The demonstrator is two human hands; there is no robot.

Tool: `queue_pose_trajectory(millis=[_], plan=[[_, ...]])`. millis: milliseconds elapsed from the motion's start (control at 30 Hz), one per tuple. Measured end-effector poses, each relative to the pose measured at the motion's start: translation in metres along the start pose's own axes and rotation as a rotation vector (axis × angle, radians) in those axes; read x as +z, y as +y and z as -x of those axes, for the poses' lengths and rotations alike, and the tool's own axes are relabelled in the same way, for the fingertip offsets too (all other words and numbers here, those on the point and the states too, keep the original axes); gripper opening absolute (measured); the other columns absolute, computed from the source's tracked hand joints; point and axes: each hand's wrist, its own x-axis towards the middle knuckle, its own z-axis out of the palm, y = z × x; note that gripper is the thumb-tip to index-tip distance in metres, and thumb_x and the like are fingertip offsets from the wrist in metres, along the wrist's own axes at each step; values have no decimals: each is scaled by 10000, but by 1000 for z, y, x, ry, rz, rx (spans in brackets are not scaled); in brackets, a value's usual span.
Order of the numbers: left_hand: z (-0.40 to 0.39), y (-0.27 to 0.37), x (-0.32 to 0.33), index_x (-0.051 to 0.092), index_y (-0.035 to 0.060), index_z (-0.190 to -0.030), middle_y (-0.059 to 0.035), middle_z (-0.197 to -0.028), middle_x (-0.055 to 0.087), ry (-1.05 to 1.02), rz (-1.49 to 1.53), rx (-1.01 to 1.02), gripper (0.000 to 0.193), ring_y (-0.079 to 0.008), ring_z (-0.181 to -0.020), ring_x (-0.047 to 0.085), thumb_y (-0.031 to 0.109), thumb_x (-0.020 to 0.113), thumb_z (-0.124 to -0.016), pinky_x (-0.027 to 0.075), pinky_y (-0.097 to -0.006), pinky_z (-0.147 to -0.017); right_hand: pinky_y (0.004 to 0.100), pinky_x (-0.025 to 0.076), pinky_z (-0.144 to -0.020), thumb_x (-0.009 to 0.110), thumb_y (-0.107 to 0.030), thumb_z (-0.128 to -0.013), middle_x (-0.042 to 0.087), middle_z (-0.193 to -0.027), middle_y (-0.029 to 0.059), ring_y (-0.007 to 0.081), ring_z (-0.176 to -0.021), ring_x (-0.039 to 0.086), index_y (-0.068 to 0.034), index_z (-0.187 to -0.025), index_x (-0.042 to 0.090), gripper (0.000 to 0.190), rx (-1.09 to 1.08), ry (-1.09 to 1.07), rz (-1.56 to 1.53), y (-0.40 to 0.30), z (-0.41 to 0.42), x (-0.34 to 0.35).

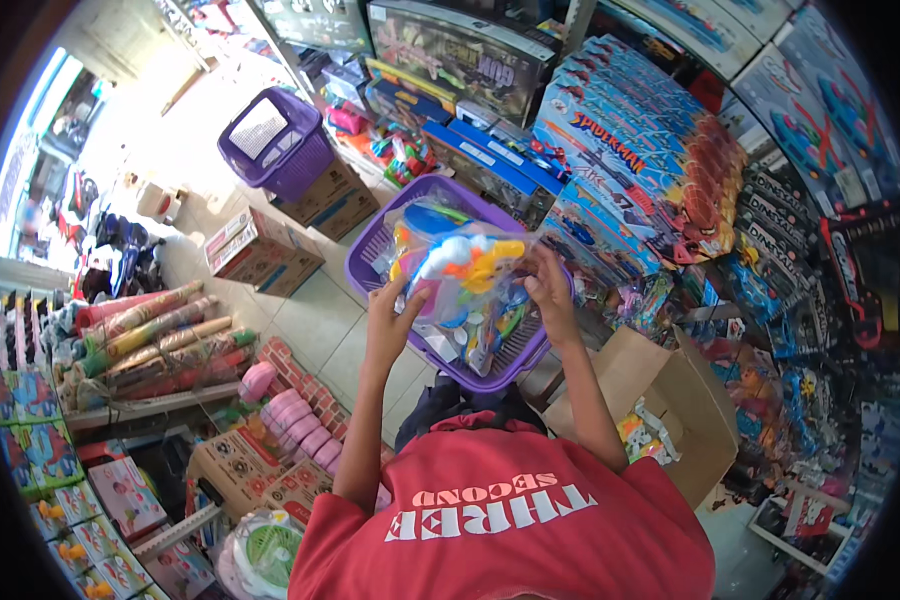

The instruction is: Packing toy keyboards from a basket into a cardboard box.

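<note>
My left hand pinches the lower left edge of a see-through plastic bag of colourful toys. At the bag's right side, my right hand grips its edge with curled fingers. White, orange, yellow and blue plastic pieces show through the film. The bag is held above a purple plastic basket in front of me. More bagged toys lie inside the basket, partly hidden by the bag.
An open cardboard box with bagged contents stands to my right. Boxed toy sets are stacked ahead right. Another purple basket sits on cartons ahead left. A closed carton is on the tiles. Wrapped rolls lie left.
</note>
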Motion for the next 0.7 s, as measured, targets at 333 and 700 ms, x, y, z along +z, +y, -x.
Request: queue_pose_trajectory(millis=[333, 700], plan=[[31, 30, 7, 561, -22, -1065, 6, -884, 592, -260, 830, -115, 278, -37, -783, 501, 216, 525, -927, 415, -205, -693, 280, 449, -811, 601, -241, -878, 600, -1051, 74, 131, -961, 567, -7, -1192, 500, 404, -42, 91, 225, -2, 67, 50], [51, 41, 40, 464, 1, -1210, -56, -1092, 570, -635, 1002, -212, 359, -105, -941, 553, 213, 520, -926, 447, -239, -791, 292, 460, -649, 648, -255, -832, 650, -827, 91, 141, -706, 610, -6, -1049, 585, 337, 21, 369, 390, 8, 194, 38]])
